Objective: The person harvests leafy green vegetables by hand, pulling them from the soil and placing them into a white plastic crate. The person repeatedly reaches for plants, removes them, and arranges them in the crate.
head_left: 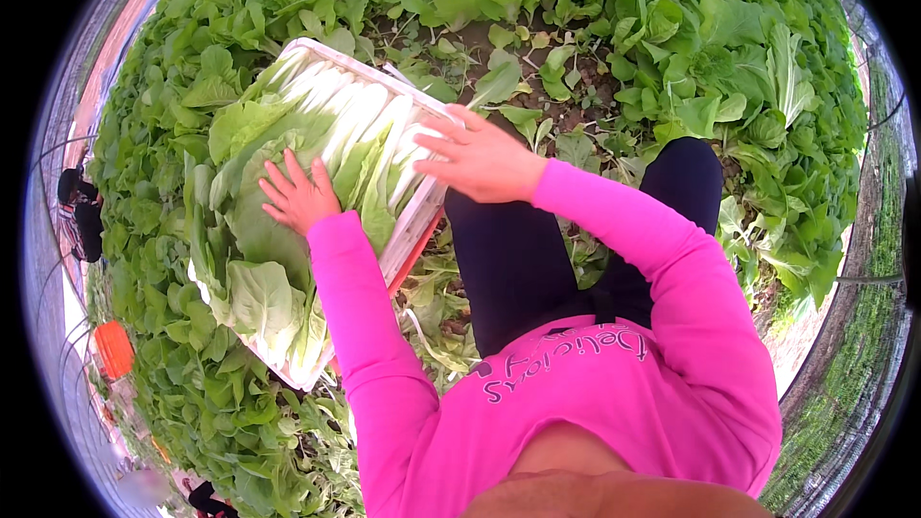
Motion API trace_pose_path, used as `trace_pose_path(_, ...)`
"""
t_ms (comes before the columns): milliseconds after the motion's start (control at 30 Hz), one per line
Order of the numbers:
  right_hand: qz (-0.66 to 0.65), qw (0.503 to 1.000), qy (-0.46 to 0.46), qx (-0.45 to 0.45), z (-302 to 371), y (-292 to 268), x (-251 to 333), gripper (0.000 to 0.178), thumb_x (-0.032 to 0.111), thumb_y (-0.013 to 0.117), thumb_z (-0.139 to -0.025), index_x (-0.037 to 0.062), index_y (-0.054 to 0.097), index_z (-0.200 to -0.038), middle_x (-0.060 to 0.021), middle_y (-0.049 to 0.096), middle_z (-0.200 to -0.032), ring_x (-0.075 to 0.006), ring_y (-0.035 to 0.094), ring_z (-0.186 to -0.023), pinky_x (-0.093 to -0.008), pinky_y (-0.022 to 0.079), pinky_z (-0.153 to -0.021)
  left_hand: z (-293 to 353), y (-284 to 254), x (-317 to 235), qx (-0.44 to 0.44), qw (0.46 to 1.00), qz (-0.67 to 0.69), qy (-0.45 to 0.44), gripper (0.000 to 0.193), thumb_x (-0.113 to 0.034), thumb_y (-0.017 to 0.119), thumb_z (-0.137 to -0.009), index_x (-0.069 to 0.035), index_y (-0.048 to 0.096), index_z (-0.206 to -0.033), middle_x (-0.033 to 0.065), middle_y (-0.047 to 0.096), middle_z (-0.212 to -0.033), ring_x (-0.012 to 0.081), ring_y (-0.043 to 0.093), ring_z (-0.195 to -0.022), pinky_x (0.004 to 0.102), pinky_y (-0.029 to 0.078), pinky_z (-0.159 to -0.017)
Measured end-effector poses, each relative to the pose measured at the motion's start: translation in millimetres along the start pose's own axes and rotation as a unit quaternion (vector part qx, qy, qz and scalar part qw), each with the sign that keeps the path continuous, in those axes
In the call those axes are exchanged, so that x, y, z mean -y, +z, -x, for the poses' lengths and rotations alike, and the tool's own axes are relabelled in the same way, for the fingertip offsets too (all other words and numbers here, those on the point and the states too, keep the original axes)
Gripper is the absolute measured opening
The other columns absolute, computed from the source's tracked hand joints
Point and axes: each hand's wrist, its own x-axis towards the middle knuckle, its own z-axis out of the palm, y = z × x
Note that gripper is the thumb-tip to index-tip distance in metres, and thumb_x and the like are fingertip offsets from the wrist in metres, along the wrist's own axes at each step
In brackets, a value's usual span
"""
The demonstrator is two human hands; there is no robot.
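A white plastic crate (414,223) stands tilted to the left of my legs, packed with leafy greens (271,221). Their white stems (350,120) lie side by side toward the crate's far right edge, and the broad green leaves spread over its left side. My left hand (304,194) rests flat on the leaves with its fingers spread. Over the crate's right rim, my right hand (484,155) reaches in at the stem ends, fingers stretched out and slightly apart. I see nothing gripped in either hand.
Dense rows of growing greens (662,29) surround me. Bare soil with loose leaves (585,86) lies ahead. A red-orange edge (414,257) shows under the crate. An orange container (114,350) stands at the far left, and a person in dark clothing (84,216) is near it.
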Motion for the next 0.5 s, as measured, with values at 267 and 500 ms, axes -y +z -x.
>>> trace_pose_path(267,0.029,0.962,0.272,-0.016,120.1,-25.1,-28.0,0.032,0.014,0.059,-0.079,0.0127,0.059,-0.111,-0.0124,0.051,-0.125,-0.0311,0.048,-0.113,-0.0426,0.039,-0.092,2.1,19.7,12.6,-0.025,1.0,0.004,0.0,0.053,-0.053,0.038,-0.09,-0.026,0.039,-0.136,0.0077,0.028,-0.146,0.0313,0.024,-0.134,0.0571,0.018,-0.106)
trace_pose_path(500,0.067,0.941,0.331,0.013,194.0,-63.6,-19.8,0.032,0.017,0.061,-0.078,0.0126,0.06,-0.11,-0.0098,0.055,-0.121,-0.0281,0.054,-0.106,-0.04,0.044,-0.085,-10.0,68.5,-10.3,-0.104,0.985,-0.115,0.078,0.058,-0.06,0.038,-0.088,-0.028,0.038,-0.136,0.0021,0.035,-0.143,0.0252,0.036,-0.128,0.055,0.03,-0.098)
